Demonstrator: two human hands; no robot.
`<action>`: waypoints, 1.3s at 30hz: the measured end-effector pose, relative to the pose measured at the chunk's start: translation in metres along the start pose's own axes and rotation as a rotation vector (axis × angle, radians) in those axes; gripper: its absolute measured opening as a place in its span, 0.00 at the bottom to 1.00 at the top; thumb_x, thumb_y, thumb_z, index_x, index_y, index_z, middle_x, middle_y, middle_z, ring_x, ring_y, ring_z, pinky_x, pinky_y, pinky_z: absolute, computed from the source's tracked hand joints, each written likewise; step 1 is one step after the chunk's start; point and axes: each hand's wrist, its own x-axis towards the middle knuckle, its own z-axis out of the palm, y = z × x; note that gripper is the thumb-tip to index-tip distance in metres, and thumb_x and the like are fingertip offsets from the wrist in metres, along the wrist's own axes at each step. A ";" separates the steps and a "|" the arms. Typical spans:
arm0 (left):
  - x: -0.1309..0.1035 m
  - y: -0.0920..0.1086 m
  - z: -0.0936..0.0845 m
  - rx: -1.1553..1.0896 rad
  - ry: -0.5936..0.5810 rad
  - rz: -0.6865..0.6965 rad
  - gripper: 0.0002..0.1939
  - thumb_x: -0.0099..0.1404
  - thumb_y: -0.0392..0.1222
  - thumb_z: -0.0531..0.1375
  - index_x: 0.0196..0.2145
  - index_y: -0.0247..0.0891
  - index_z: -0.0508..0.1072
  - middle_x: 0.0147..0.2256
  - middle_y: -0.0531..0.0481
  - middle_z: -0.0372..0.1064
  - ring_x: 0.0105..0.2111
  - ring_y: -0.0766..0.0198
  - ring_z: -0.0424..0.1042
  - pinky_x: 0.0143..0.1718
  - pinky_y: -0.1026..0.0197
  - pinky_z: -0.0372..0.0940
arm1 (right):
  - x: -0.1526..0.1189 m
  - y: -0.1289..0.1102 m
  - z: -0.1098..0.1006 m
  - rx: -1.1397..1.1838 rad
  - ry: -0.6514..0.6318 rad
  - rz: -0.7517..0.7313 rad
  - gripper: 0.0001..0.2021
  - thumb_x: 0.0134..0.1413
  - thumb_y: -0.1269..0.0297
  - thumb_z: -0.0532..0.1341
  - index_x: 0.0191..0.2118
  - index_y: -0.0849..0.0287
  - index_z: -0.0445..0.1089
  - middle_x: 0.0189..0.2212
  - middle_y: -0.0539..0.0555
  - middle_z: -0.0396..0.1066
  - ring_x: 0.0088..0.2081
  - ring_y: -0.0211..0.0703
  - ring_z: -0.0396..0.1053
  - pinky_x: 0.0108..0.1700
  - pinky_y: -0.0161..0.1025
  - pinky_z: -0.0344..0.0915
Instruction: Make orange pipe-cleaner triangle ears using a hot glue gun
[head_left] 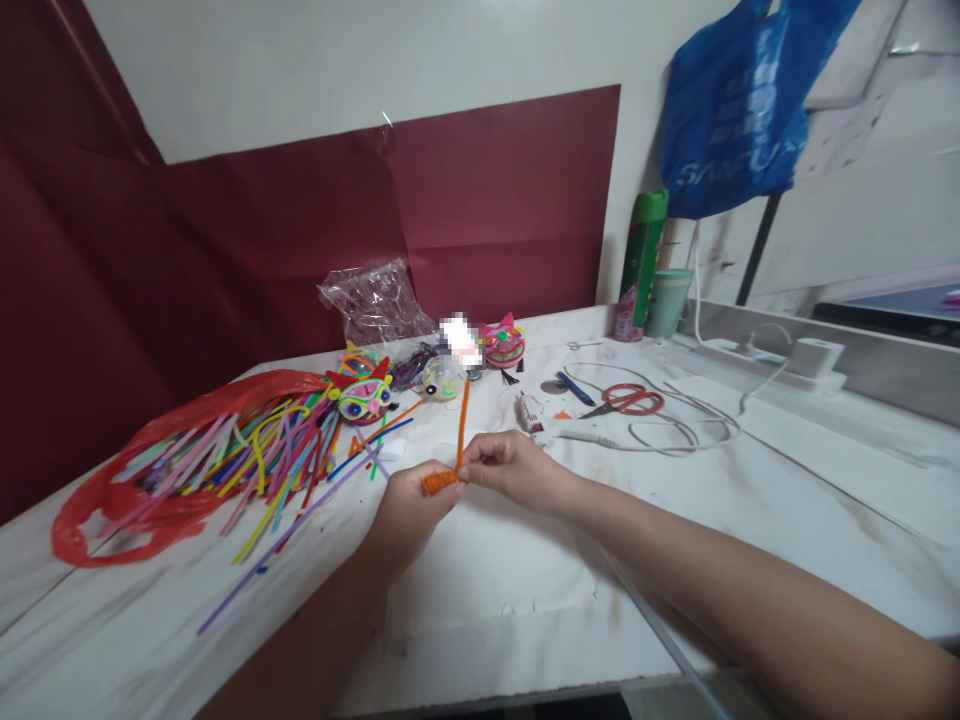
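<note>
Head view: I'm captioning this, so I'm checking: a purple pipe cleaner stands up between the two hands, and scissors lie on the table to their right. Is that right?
Not quite: in the head view, the pipe cleaner between the left hand and right hand is orange, not purple.

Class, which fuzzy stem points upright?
The orange stem rising between the left hand and right hand; the loose stems lie on the red bag or table.

Craft workspace, marble-patterned table point(135, 640), piled pipe cleaners point(259, 440), scissors point(616, 402)
</note>
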 end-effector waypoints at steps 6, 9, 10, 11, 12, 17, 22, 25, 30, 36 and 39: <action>-0.003 -0.002 0.000 -0.047 -0.008 0.016 0.08 0.51 0.41 0.58 0.20 0.37 0.62 0.17 0.61 0.48 0.18 0.73 0.48 0.19 0.68 0.46 | 0.000 -0.002 0.002 0.090 -0.019 0.042 0.13 0.38 0.57 0.66 0.23 0.62 0.67 0.21 0.48 0.66 0.24 0.33 0.60 0.29 0.33 0.57; -0.003 -0.004 0.000 -0.041 -0.010 0.040 0.07 0.51 0.38 0.57 0.20 0.38 0.60 0.17 0.61 0.48 0.18 0.73 0.47 0.19 0.68 0.46 | 0.000 -0.003 0.003 0.065 0.009 0.033 0.11 0.41 0.58 0.63 0.23 0.62 0.67 0.20 0.47 0.65 0.23 0.32 0.59 0.27 0.32 0.55; -0.002 -0.004 0.001 -0.031 -0.009 0.042 0.07 0.50 0.37 0.57 0.20 0.38 0.59 0.17 0.61 0.48 0.18 0.73 0.47 0.19 0.68 0.46 | 0.000 -0.004 0.003 0.054 0.022 0.030 0.10 0.42 0.59 0.63 0.23 0.62 0.67 0.19 0.47 0.64 0.23 0.32 0.58 0.27 0.32 0.55; -0.002 -0.004 0.001 -0.020 -0.006 0.042 0.07 0.50 0.37 0.56 0.19 0.38 0.59 0.17 0.61 0.48 0.18 0.73 0.47 0.19 0.68 0.46 | 0.000 -0.004 0.002 0.045 0.029 0.027 0.10 0.42 0.60 0.62 0.22 0.62 0.67 0.19 0.47 0.64 0.22 0.32 0.58 0.27 0.32 0.55; -0.002 -0.003 0.002 -0.009 -0.002 0.039 0.07 0.49 0.36 0.56 0.19 0.38 0.59 0.17 0.61 0.47 0.18 0.73 0.47 0.19 0.68 0.46 | 0.000 -0.004 0.002 0.036 0.029 0.025 0.09 0.41 0.62 0.62 0.22 0.62 0.66 0.19 0.47 0.64 0.22 0.32 0.58 0.27 0.32 0.55; -0.002 0.003 0.002 0.026 0.013 0.033 0.04 0.47 0.36 0.56 0.19 0.38 0.61 0.17 0.61 0.49 0.19 0.72 0.48 0.19 0.68 0.46 | -0.001 -0.004 0.002 -0.079 0.015 0.000 0.03 0.39 0.70 0.60 0.20 0.62 0.66 0.19 0.46 0.64 0.22 0.32 0.59 0.27 0.31 0.56; -0.003 0.006 0.000 0.004 -0.019 0.011 0.05 0.48 0.37 0.57 0.19 0.38 0.62 0.16 0.61 0.49 0.17 0.73 0.48 0.19 0.68 0.46 | -0.002 -0.004 0.004 -0.049 0.027 0.008 0.04 0.40 0.69 0.59 0.20 0.61 0.65 0.18 0.45 0.62 0.21 0.32 0.57 0.26 0.31 0.55; -0.003 0.006 0.000 -0.029 -0.053 -0.027 0.06 0.48 0.38 0.58 0.19 0.37 0.63 0.16 0.62 0.49 0.17 0.73 0.48 0.19 0.68 0.46 | -0.002 -0.003 0.003 0.014 -0.006 -0.003 0.07 0.41 0.65 0.61 0.21 0.61 0.64 0.18 0.46 0.61 0.22 0.32 0.57 0.26 0.31 0.55; -0.001 -0.001 0.001 -0.106 -0.024 -0.048 0.09 0.50 0.44 0.60 0.23 0.35 0.69 0.16 0.60 0.53 0.18 0.73 0.51 0.20 0.67 0.47 | -0.001 0.001 -0.002 -0.016 -0.061 -0.005 0.12 0.43 0.58 0.62 0.22 0.61 0.63 0.18 0.45 0.60 0.22 0.31 0.56 0.26 0.31 0.55; 0.002 -0.012 -0.002 -0.159 -0.022 -0.007 0.08 0.50 0.43 0.61 0.24 0.35 0.71 0.18 0.57 0.59 0.20 0.71 0.55 0.22 0.66 0.50 | 0.001 0.000 -0.002 -0.032 -0.046 -0.006 0.13 0.44 0.58 0.61 0.20 0.61 0.61 0.17 0.44 0.57 0.21 0.31 0.52 0.24 0.32 0.50; 0.003 -0.013 -0.002 -0.159 0.005 0.006 0.08 0.49 0.43 0.62 0.24 0.35 0.73 0.19 0.55 0.63 0.21 0.70 0.58 0.23 0.66 0.52 | 0.002 -0.002 -0.001 -0.033 0.001 -0.023 0.11 0.44 0.61 0.60 0.19 0.60 0.60 0.17 0.44 0.54 0.20 0.30 0.50 0.23 0.31 0.48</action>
